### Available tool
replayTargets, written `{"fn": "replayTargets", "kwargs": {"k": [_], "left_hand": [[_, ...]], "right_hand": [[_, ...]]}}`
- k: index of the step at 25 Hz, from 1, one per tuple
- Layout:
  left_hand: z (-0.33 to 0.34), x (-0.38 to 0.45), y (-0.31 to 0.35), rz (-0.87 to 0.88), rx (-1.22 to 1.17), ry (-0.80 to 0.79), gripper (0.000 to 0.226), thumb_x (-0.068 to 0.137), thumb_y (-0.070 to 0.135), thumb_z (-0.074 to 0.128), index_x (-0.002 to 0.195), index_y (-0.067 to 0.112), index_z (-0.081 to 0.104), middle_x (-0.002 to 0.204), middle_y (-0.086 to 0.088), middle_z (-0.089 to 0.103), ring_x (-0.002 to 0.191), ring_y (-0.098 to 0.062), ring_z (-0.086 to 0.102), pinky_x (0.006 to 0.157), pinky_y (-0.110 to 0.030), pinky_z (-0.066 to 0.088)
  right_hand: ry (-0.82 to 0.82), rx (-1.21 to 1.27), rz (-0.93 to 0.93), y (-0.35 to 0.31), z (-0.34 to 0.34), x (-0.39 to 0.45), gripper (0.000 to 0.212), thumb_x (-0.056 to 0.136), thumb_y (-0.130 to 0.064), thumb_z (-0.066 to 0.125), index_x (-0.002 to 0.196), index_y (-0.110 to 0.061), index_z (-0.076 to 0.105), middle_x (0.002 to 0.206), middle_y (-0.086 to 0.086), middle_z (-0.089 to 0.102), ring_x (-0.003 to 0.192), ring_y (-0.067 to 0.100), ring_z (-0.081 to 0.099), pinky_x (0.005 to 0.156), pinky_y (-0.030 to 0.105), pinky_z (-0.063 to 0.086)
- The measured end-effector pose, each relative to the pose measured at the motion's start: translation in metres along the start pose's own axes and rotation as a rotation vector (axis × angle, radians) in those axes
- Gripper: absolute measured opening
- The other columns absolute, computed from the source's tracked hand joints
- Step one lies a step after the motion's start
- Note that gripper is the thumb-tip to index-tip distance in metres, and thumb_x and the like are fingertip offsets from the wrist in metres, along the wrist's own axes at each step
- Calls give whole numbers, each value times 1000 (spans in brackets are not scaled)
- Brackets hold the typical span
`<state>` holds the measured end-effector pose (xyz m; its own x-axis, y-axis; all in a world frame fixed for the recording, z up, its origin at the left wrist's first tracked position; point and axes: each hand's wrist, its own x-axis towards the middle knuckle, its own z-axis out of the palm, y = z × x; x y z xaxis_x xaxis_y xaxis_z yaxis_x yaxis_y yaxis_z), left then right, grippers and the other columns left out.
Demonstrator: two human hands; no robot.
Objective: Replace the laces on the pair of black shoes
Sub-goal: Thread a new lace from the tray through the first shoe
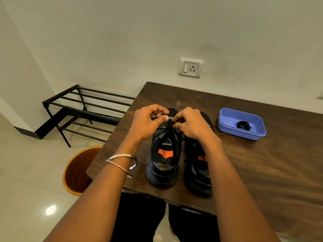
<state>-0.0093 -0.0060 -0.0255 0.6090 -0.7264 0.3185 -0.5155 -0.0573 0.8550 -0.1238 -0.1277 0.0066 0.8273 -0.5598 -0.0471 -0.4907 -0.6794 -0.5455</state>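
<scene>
Still on shoe one
Both hands [172, 122] pinch the thin black lace [170, 126] on the left black mesh sneaker [164, 154]; spare black lace bundle [243, 125] waits untouched.

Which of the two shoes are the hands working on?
The left shoe: both hands pinch its lace above its tongue. The right shoe lies untouched beneath the right forearm.

Bare tabletop [262, 172] lies open to the right of the two shoes [164, 154], and a clear strip runs behind them up to the wall. The tray [227, 127] stands at the far right, near the right shoe [201, 172]. Both shoes stand side by side with only a narrow gap between them, close to the near edge.
</scene>
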Motion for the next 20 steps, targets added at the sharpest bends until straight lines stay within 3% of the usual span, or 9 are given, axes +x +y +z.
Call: {"fn": "replayTargets", "kwargs": {"k": [2,5,8,11,14,16,20], "left_hand": [[-9,3,1,71,333,100,11,84,37,69,89,28,73,81,4,65,78,-10,60,81,-41,50],[-23,2,7,-69,907,304,36,93,53,50,95,25,73,91,1,63,90,-18,57,88,-41,30],[-20,0,13,-246,1056,296,46,96,56,41,97,23,73,105,-3,63,107,-26,55,97,-49,27],[-9,2,7,-252,771,55,29,94,52,50,106,35,70,118,4,64,122,-23,50,108,-54,25],[0,4,5,-190,331,-278,24,93,32,60,115,33,68,118,5,68,116,-13,57,102,-40,43],[3,3,4,-194,234,-272,16,90,24,65,104,23,74,102,2,72,100,-11,63,90,-29,50],[1,1,1,-193,191,-199,7,88,20,68,90,18,74,84,7,68,81,-3,61,72,-13,43]], "right_hand": [[5,54,12,3,0,0,18,92,-6,61,102,-12,74,97,17,69,80,31,69,79,41,58],[-5,70,23,5,1,1,19,92,-3,58,102,-10,73,98,17,69,79,31,70,79,43,59],[-7,67,20,5,2,-1,19,93,-3,58,103,-9,73,100,16,68,80,30,69,78,42,59],[-13,57,13,3,2,-2,18,94,-5,58,106,-11,71,100,13,67,81,28,69,81,41,59],[-3,67,5,1,1,-3,17,95,-7,58,104,-13,70,95,11,67,72,25,70,71,36,60],[-4,75,4,0,2,-2,15,94,-8,58,102,-13,70,94,10,67,65,22,69,63,29,59],[1,65,4,1,1,0,14,91,-11,65,102,-14,73,97,8,68,83,19,64,72,26,47]]}}
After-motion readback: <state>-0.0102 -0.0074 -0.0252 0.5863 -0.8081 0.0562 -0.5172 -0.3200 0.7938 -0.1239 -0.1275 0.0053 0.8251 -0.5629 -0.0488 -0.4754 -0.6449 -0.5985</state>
